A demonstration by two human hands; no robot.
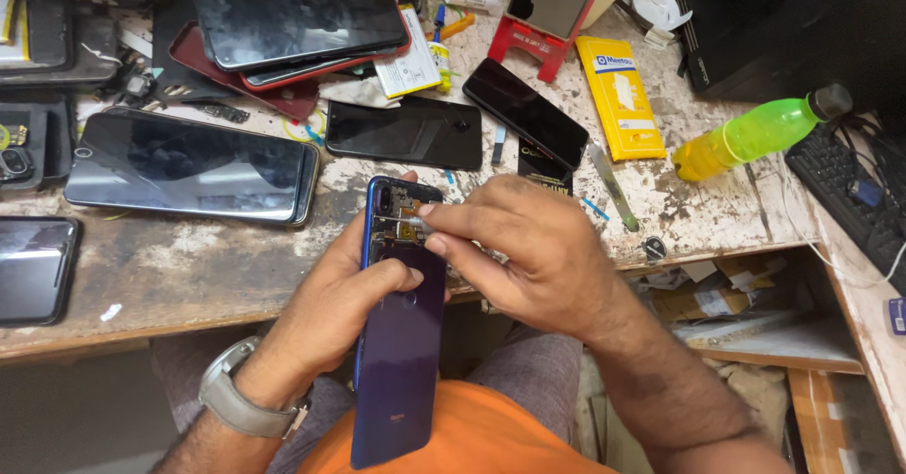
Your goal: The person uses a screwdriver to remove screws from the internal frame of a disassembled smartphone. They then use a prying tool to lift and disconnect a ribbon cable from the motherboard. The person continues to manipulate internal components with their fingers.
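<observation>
**Hands working on an opened blue phone at a cluttered bench**

Closest to us, our left hand (pixel 344 295) is wrapped around a glossy blue-violet smartphone (pixel 401 342), held upright over our lap with its back towards us. Fingers curl behind the left edge and the thumb presses across the back, just above the middle. A grey wristwatch (pixel 241 400) sits on that wrist. Near the phone's top, part of the back is open, and dark and gold inner parts show.

Our right hand (pixel 524 252) comes in from the right, fingers pinched closed on a thin silver metal tool (pixel 413 220). Its tip touches the exposed parts at the phone's upper end. We cannot tell what kind of tool it is.

Beyond the hands lies a worn, paint-stained wooden workbench (pixel 189 266). On it, to the left, rests a large black phone with a silver rim (pixel 189 165). Behind the blue phone lies a flat black phone back cover (pixel 406 133), and just right of that a black phone lying at a slant (pixel 525 111). Further right are a long yellow cardboard packet (pixel 618 97) and a green-and-yellow plastic bottle lying on its side (pixel 755 136). A stack of dark phones, one in a red case (pixel 283 31), sits at the back left.
</observation>
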